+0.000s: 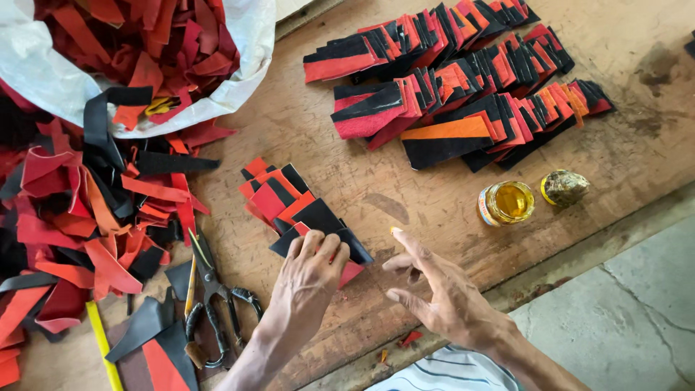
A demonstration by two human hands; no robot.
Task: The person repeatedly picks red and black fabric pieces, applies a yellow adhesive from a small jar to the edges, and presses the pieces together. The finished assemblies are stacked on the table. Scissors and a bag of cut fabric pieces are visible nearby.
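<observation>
My left hand (310, 279) presses its fingers on the near end of a short fanned row of red and black pieces (293, 206) lying on the wooden board (405, 195). The piece under the fingers is black over red. My right hand (441, 297) hovers just to the right, fingers spread, with yellow glue on the tip of the raised forefinger. It holds nothing. A small open jar of yellow glue (507, 203) stands to the right, and its lid (565, 187) lies beside it.
Long overlapping rows of finished red, orange and black pieces (463, 80) fill the far right. A white sack of scraps (145, 51) sits at top left, with a loose scrap heap (79, 217) below. Scissors (213, 297) and a yellow ruler (101, 344) lie near the front left.
</observation>
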